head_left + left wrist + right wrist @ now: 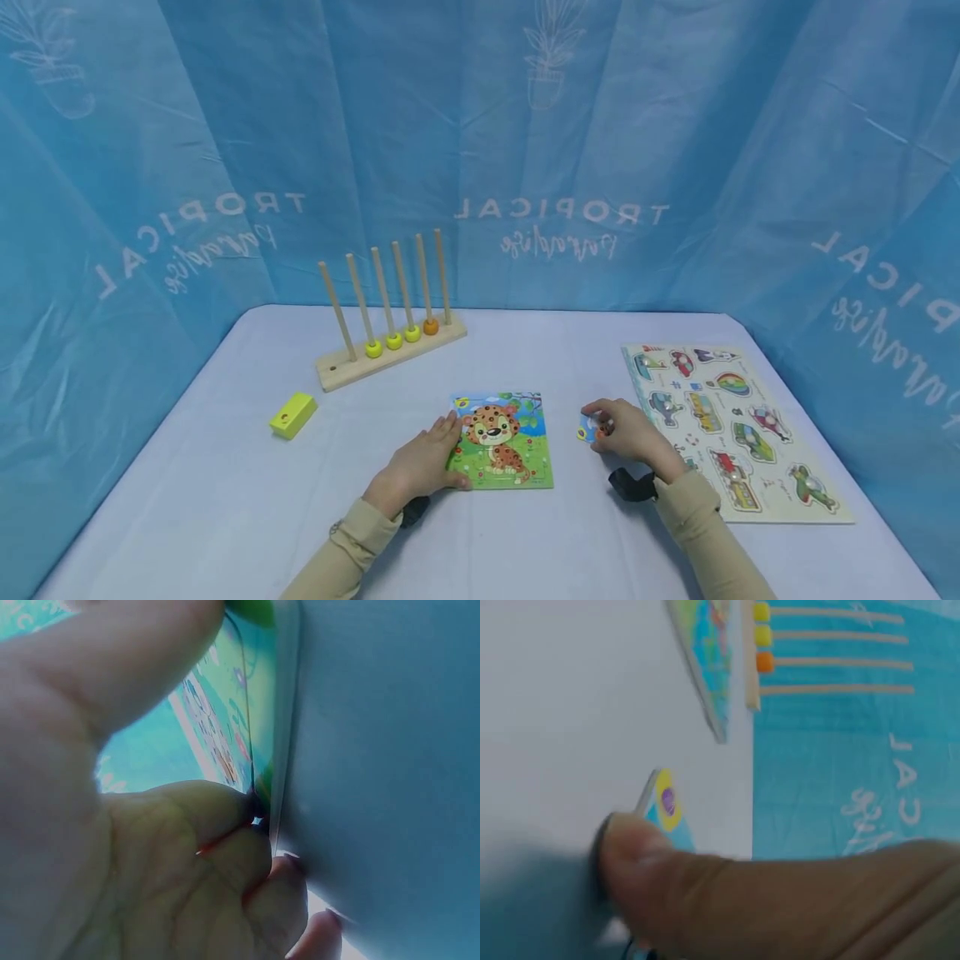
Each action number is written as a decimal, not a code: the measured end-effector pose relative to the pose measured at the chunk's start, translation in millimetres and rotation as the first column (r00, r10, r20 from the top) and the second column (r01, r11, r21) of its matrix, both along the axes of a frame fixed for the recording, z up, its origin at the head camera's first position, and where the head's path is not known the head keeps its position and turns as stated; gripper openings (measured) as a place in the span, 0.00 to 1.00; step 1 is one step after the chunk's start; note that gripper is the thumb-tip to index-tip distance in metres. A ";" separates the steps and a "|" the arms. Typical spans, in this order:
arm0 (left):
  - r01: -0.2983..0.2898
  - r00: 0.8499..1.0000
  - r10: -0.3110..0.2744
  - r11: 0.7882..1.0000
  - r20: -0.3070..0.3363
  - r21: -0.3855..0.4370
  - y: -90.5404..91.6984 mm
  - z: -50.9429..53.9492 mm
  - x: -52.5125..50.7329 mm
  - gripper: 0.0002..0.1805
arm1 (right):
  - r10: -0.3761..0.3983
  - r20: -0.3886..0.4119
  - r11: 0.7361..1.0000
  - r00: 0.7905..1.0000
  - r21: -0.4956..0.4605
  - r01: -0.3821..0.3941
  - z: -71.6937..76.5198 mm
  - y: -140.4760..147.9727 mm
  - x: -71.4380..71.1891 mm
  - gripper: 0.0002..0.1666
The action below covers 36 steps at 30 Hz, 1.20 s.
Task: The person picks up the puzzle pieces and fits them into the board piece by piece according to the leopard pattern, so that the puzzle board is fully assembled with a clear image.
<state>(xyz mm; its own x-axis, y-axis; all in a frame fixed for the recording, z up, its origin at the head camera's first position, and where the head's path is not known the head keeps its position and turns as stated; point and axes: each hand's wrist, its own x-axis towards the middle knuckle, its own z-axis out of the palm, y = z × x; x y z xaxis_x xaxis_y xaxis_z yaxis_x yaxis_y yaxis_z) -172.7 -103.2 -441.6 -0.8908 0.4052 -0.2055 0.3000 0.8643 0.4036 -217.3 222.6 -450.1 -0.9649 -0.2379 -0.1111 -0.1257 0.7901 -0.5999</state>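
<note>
A square puzzle board (528, 450) with a cartoon leopard on green and blue lies flat on the white table. My left hand (425, 458) holds it at its left side, the thumb by the lower left corner and the fingers along the left edge. In the left wrist view, the board's edge (285, 712) shows between the thumb and the fingers. To the right of the board, my right hand (626, 429) pinches a small puzzle piece (587, 428), blue with a yellow patch. The fingers hide part of this piece (667, 796).
Behind the board stands a wooden peg rack (393, 354) with several yellow beads and one orange bead. A yellow block (293, 415) lies at left. On the right is a large peg puzzle board (720, 429) with vehicle pictures. Blue printed curtains (555, 150) surround the table.
</note>
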 end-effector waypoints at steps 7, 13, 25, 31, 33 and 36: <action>-0.010 1.000 0.010 1.000 0.003 -0.013 0.5 -1.8 -0.4 0.52 | -0.134 0.042 0.990 0.990 -0.033 0.135 -3.1 -20.5 -43.3 0.27; 0.008 1.000 -0.008 1.000 -0.002 -0.009 4.5 -4.4 -1.0 0.52 | -0.205 0.010 0.975 0.979 -0.086 0.205 -2.6 -17.8 -49.3 0.15; -0.012 1.000 0.012 1.000 -0.001 -0.014 -2.9 -1.1 -0.6 0.52 | -0.085 0.093 0.932 0.992 -0.345 0.112 4.1 -63.8 -52.7 0.12; 0.006 1.000 -0.006 1.000 0.001 0.001 -2.7 1.0 1.4 0.51 | 0.049 0.127 0.903 0.991 -0.430 0.010 10.3 -128.4 -51.3 0.10; 0.014 1.000 -0.014 1.000 -0.001 0.004 -1.6 1.0 1.7 0.51 | 0.052 0.112 0.912 0.992 -0.410 -0.001 9.2 -140.4 -48.6 0.09; 0.017 1.000 -0.017 1.000 -0.003 0.000 -0.7 1.2 1.7 0.51 | 0.013 0.095 0.930 0.995 -0.367 0.022 5.3 -149.9 -45.9 0.09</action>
